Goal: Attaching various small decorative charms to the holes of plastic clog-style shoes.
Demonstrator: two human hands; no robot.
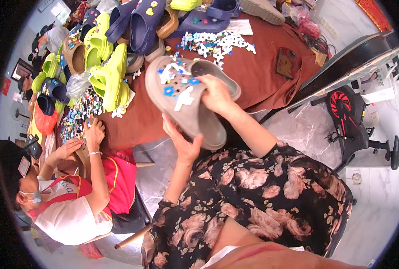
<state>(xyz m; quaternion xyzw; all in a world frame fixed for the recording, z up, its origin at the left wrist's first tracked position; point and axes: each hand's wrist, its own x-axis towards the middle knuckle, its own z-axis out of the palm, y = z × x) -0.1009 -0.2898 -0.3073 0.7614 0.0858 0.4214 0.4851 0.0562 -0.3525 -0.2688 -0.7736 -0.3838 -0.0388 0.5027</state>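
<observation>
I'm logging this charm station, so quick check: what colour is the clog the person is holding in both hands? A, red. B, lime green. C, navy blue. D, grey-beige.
D: the clog is grey-beige with small charms on its upper, the left hand cupping its sole from below and the right hand on its top by the opening; the lime green clogs and the navy clogs lie on the table.

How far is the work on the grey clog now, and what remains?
Done: several charms already sit on the grey clog. In hand: the left hand supports its heel while the right hand presses its top. Left: loose charms lie on the brown table.
</observation>
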